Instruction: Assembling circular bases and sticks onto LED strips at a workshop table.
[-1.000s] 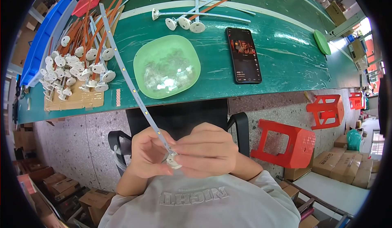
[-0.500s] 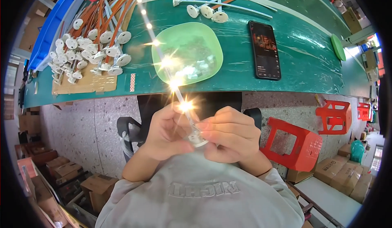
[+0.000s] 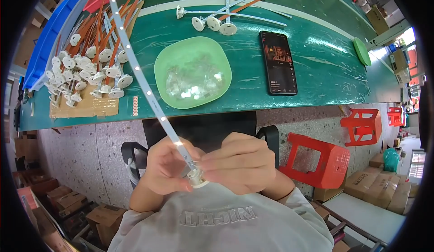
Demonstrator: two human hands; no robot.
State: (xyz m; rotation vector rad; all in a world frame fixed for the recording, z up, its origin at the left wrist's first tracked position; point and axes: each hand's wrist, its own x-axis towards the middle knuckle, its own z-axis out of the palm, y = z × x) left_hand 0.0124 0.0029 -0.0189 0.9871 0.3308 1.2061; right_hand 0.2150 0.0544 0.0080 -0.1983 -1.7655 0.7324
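Glare gone vs 0.5 s ago; both hands' fingers (image 3: 205,165) clamped on LED strip (image 3: 144,87) w/ white cap (image 3: 195,179).

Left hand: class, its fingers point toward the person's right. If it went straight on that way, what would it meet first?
The left hand would most likely meet the small white cap, then the right hand touching it.
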